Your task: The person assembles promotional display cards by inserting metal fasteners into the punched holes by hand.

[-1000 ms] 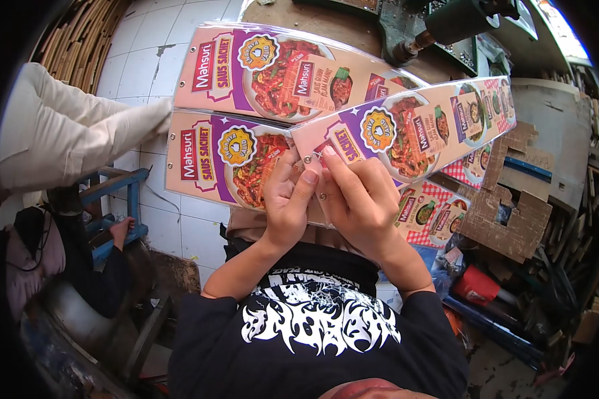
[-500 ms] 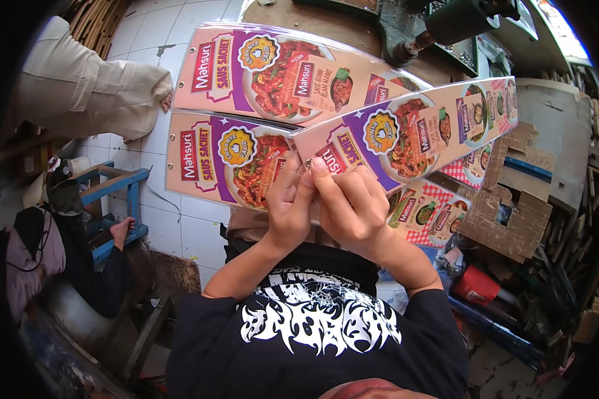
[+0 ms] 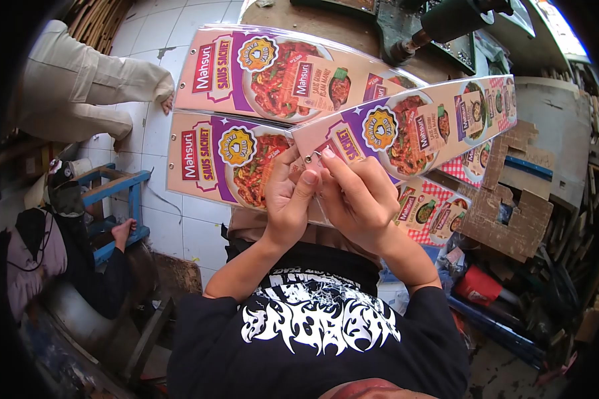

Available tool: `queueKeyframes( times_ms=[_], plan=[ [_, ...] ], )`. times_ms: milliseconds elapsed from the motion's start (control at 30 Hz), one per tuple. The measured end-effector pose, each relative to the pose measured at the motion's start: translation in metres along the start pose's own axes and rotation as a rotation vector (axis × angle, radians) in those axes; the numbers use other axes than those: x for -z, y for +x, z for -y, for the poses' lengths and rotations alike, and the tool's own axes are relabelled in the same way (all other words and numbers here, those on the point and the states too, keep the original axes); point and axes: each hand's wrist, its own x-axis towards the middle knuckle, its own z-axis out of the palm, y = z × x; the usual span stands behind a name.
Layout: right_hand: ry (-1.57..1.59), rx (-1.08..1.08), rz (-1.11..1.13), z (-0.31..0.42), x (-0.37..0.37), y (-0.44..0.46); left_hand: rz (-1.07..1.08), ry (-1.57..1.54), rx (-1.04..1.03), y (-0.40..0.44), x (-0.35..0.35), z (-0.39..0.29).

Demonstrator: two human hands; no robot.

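Observation:
A long laminated printed sign (image 3: 412, 133) lies at an angle across other signs, with a metal eyelet at its lower left corner. My left hand (image 3: 288, 196) grips that corner, its thumb in front and fingers partly behind. My right hand (image 3: 361, 189) is closed beside the eyelet, finger and thumb pinching a thin, shiny wire-like piece (image 3: 317, 154) that runs to the hole. Its exact kind is too small to tell. Under them are a lower sign (image 3: 199, 156) and an upper stack of signs (image 3: 213, 70) with matching food prints and eyelets.
A drill-like machine (image 3: 439, 30) stands at the work table's far side. Cut brown board (image 3: 506, 206) is at the right. A person's trousered legs (image 3: 93, 83) are at the upper left; another person's hand (image 3: 122, 233) is by a blue frame (image 3: 136, 199).
My right fingers have drawn slightly back and down from the corner, so the eyelet and the thin piece now show. My left thumb has shifted slightly. The signs have hardly moved.

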Motion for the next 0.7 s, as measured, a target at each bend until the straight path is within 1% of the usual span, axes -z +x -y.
queueKeyframes(
  times_ms=[200, 367, 400, 467, 700],
  plan=[
    [-0.012, 0.052, -0.026, -0.0036, -0.0045, -0.0041, 0.002, -0.003, -0.024, 0.0001, 0.0002, 0.0026],
    [-0.103, 0.110, 0.021, 0.0004, -0.0021, -0.0026, -0.032, 0.033, -0.055, 0.0013, -0.0040, 0.0020],
    [-0.103, 0.111, 0.022, 0.0008, -0.0012, -0.0030, -0.040, 0.062, -0.066, 0.0018, -0.0049, 0.0014],
    [-0.129, 0.118, 0.090, 0.0008, 0.0013, -0.0036, -0.047, 0.091, -0.077, 0.0023, -0.0050, 0.0016],
    [-0.091, 0.075, 0.105, -0.0001, -0.0007, 0.0002, -0.056, 0.112, -0.094, 0.0006, -0.0026, 0.0059]
  ],
)
